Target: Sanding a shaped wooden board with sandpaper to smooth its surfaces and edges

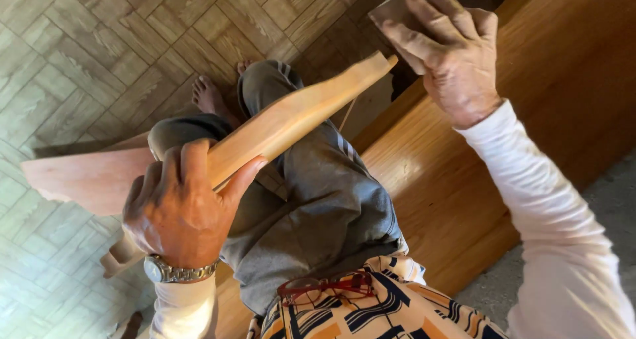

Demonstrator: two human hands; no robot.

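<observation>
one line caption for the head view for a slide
Seated person's left hand grips a curved wooden piece; right hand holds sandpaper.

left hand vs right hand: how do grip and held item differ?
The left hand wraps fingers and thumb around a long curved wooden piece; the right hand presses flat fingers on a thin brown sheet. The left wears a wristwatch; the right wrist shows none. Both have white sleeves.
</observation>
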